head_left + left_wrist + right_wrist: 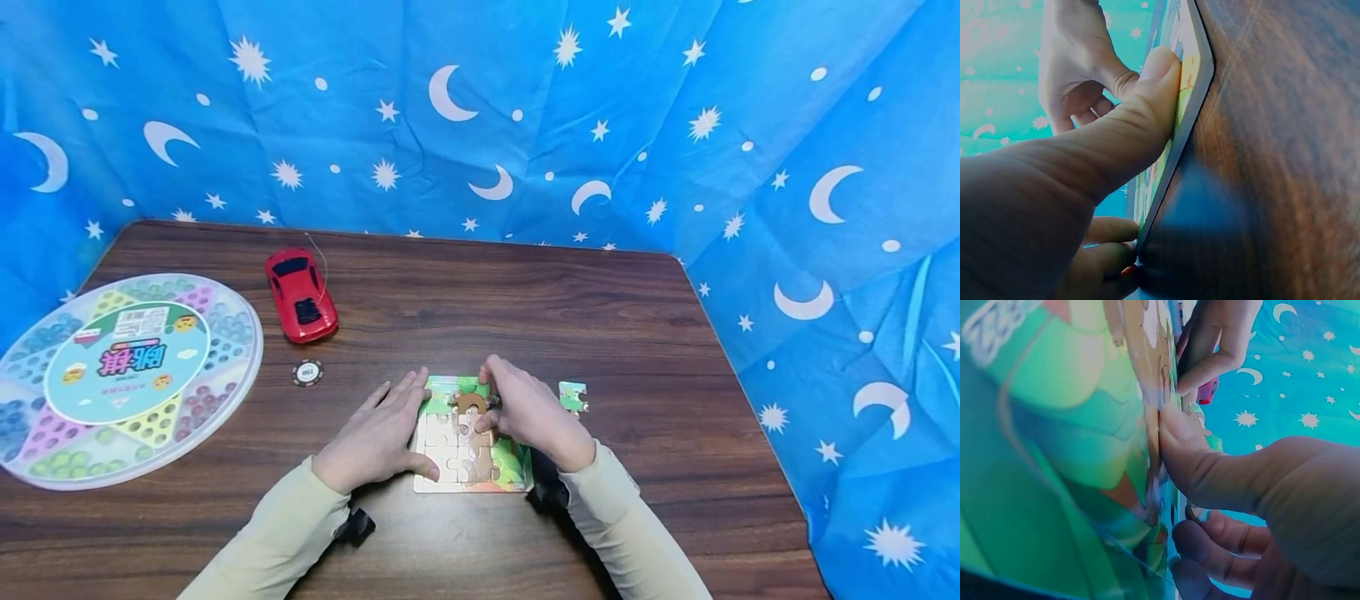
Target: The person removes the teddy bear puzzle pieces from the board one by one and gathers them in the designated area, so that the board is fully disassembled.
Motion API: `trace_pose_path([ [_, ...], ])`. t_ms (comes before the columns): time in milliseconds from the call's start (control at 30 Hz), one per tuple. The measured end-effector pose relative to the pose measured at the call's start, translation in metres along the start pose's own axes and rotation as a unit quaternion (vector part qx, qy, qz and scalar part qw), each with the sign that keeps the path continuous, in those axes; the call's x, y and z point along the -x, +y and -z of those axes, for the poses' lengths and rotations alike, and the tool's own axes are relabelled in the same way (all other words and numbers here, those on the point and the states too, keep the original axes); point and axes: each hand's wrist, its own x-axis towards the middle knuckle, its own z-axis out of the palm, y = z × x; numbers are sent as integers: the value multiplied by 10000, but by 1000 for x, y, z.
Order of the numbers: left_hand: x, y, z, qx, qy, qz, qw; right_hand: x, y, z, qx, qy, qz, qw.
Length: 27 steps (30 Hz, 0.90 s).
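Observation:
A jigsaw puzzle (457, 458) in a thin flat tray lies near the front of the table, its picture green with a brown figure. My left hand (382, 437) rests along its left side, fingers extended at the edge and thumb (1160, 69) pressed on the front corner. Across the puzzle's upper right part, my right hand (536, 412) is bent over, pinching a small puzzle piece (1197, 512) between thumb and fingers. That hand hides most of this piece. A separate puzzle piece (573, 396), green and white, lies on the table to the right.
At the left stands a round Chinese checkers set (225, 400) under a clear lid. A red toy car (300, 296) and a poker chip (307, 372) lie between it and the puzzle. Blue cloth (525, 167) with moons and stars hangs behind the wooden table (600, 317).

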Motion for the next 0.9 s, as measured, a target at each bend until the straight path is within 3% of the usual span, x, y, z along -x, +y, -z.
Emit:
trace_pose_path([
  [167,-1,0,-1,20,-26,36,10000,0,3,-1,-351,-37,421,9985],
  [333,-1,0,-2,-32,-41,-2,10000,1,3,-2,-772,-214,183,9966],
  [467,-1,0,-2,-33,-32,-18,10000,1,-1,-5,-542,-225,-136,9982],
  [633,-1,0,-1,-15,-16,-6,10000,1,-4,-9,-105,-23,-113,9999],
  [900,-1,0,-1,-18,-57,49,10000,-1,-4,-5,-539,70,300,9981],
])
